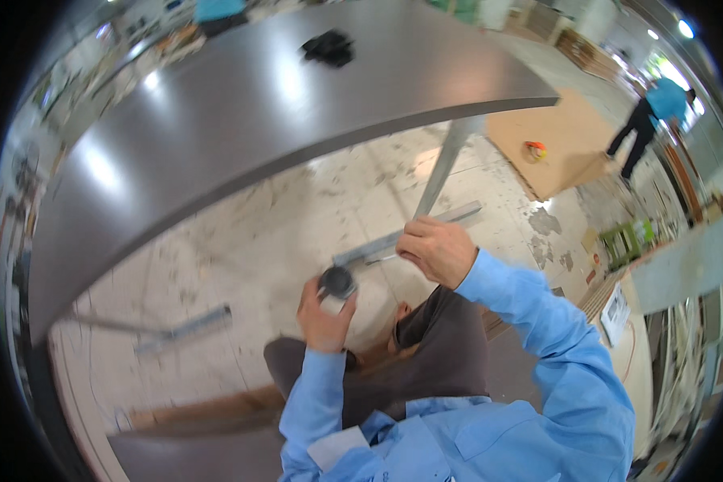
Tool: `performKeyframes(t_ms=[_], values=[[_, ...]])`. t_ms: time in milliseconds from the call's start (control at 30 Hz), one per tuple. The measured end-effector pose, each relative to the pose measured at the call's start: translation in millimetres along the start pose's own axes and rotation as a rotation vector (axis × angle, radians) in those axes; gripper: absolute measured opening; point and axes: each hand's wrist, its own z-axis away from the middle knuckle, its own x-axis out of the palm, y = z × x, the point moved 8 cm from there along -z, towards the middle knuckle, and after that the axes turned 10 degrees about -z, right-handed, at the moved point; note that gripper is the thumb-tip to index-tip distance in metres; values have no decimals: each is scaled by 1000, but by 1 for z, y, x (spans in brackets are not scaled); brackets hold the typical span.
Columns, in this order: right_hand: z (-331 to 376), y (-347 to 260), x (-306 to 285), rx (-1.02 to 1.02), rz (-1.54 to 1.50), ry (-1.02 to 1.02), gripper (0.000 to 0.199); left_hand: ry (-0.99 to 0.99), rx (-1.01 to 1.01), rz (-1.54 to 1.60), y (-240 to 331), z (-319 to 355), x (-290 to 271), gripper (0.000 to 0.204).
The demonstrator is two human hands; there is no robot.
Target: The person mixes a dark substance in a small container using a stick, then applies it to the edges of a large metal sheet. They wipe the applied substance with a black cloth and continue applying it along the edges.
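In my left hand [321, 323] is a small round container [337, 282] with a dark top or dark contents; which of these it is I cannot tell. My fingers wrap its near side, above my lap. To its right, my right hand [440, 251] is closed on a thin, pale stick-like tool [383, 259], whose end points left toward the container without touching it. The tool's exact kind is too blurred to make out. Both hands are below the near edge of a large dark grey panel [217, 104].
A crumpled black cloth [328, 48] lies on the panel. Metal legs [446, 165] support it. Cardboard [554, 132] with an orange tape roll [536, 150] covers floor at the right, where a person in blue [663, 104] bends. A green crate [622, 245] stands nearer.
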Motion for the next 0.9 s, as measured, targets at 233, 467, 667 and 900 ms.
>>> performKeyframes(t_ms=[233,467,667,900], values=[[87,177,-71,699,-538,721,13,-84,-27,-56,-13,12,-18,61],[86,277,-138,590,-275,1112,14,-192,-61,-107,-3,26,-4,63],[82,308,-148,557,-250,1228,13,-197,-60,-123,16,26,8,63],[54,281,-131,458,-251,1037,12,-217,-61,-120,27,23,20,60]])
